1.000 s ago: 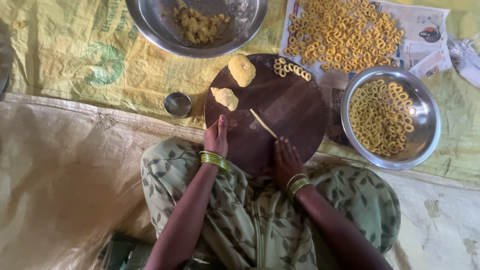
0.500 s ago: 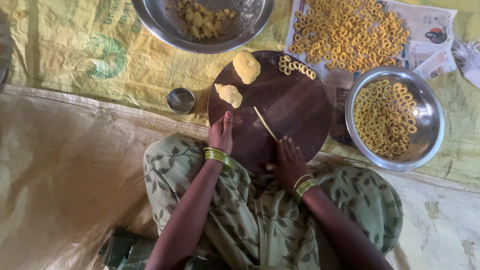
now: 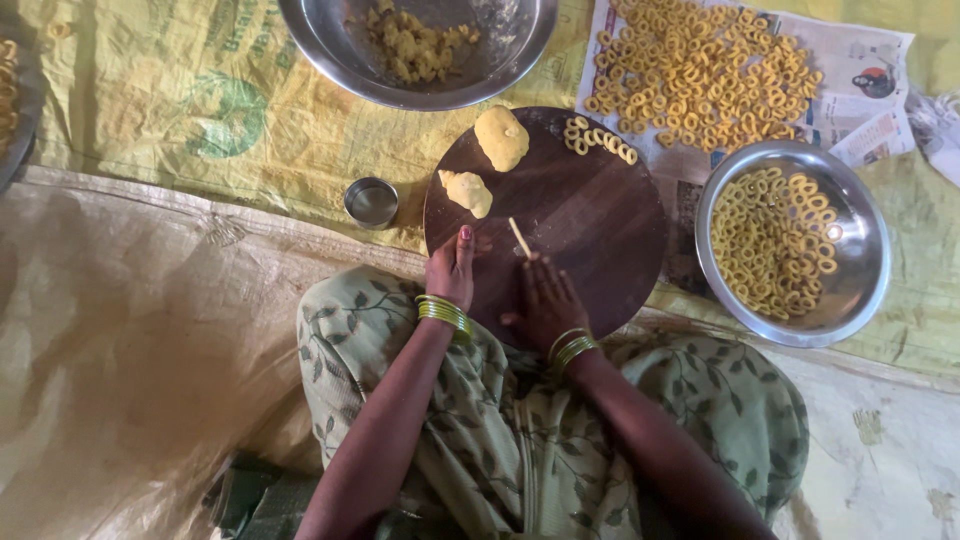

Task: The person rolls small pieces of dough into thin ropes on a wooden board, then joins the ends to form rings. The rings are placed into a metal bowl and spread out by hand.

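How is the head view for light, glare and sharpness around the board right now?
Head view: soft, even daylight; the round wooden board reads clearly; a small glare spot on the steel bowl of rings; left hand sharp, right hand dark against the board, the dough strip at its fingertips crisp.

Thin pale-yellow dough strip [image 3: 519,237] lies flat on round dark wooden board [image 3: 590,215], slanted, near end touching fingertips of right hand [image 3: 545,300]. Two soft yellow dough lumps [image 3: 467,192] rest at board's far left edge; row of small dough rings [image 3: 598,140] along far rim.
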